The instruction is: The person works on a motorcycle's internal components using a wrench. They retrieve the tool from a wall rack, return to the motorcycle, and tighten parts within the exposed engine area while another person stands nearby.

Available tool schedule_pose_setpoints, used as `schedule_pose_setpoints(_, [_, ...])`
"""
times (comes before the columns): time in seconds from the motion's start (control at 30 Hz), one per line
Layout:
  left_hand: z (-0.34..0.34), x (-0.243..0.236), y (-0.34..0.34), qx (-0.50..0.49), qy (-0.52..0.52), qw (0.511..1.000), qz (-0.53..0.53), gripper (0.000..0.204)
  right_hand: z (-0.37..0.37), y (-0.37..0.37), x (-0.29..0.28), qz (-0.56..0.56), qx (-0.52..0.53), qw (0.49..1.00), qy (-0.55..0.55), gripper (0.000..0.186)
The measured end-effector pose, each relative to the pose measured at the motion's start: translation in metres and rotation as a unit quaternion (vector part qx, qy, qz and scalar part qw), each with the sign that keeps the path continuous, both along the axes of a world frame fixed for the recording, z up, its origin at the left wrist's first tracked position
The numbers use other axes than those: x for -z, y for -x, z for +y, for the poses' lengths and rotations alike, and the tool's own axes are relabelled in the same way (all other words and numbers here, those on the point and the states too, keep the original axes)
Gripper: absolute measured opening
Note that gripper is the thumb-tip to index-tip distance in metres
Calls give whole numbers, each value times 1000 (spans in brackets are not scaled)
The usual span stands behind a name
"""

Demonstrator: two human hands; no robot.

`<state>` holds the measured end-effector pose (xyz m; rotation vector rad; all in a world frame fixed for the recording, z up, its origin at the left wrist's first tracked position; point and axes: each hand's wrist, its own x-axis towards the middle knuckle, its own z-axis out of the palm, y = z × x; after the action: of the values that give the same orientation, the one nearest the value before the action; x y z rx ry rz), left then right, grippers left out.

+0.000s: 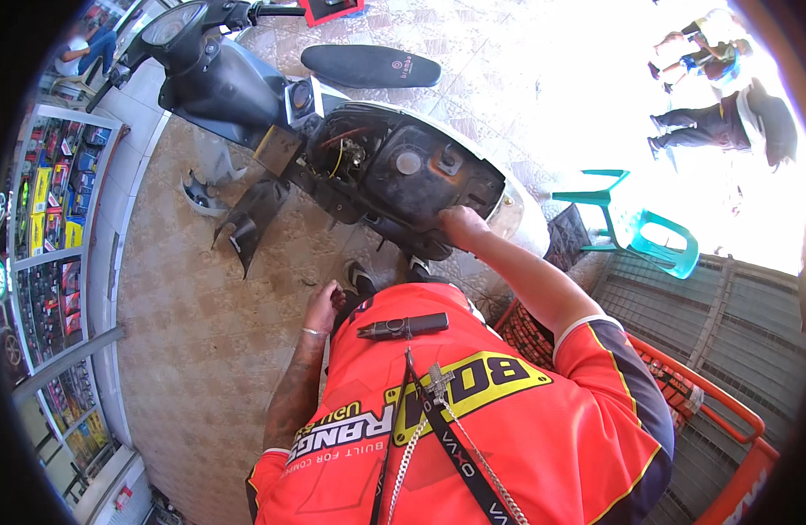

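Pressing lightly, I'd steady the scooter (425, 166) with my right hand (463, 228) at 2 o'clock, left hand (323, 308) loosely curled at 8, neither one's grip certain to me.

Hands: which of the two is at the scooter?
The right hand, at the edge of the scooter; the left hand hangs apart from it, beside the red shirt.

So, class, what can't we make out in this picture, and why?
All in the head view:
Right hand: fingertips, hidden by the hand itself.
Motor scooter: underside, hidden by its bodywork.
Red container: far part, cut off by the upper edge.
Bystanders at upper right: fine detail, lost in glare.
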<state>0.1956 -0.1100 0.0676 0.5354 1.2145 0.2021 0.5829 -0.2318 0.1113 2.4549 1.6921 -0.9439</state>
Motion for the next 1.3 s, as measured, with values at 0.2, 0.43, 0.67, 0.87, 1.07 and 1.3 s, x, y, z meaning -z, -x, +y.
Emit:
schedule_pose_setpoints(0.2, [22, 25, 36, -1, 8, 1000, 0, 19, 0, 14, 15, -9, 184, 982, -26, 24])
schedule_pose_setpoints(0.43, [37, 59, 77, 21, 45, 999, 17, 23, 2, 37, 25, -148, 162, 976, 0, 10])
schedule_pose_setpoints(0.67, [52, 81, 97, 49, 52, 997, -6, 23, -1, 48, -9, -93, 160, 983, 10, 14])
schedule_pose_setpoints(0.87, [64, 100, 111, 63, 75, 995, 8, 22, 1, 52, -20, -124, 125, 983, 41, 16])
schedule_pose_setpoints(1.07, [66, 107, 116, 96, 81, 991, -39, 28, 6, 50, 8, -152, 151, 976, 39, 16])
schedule_pose_setpoints(1.3, [64, 89, 121, 99, 52, 994, -13, 30, 18, 54, -5, -169, 85, 971, 146, 24])
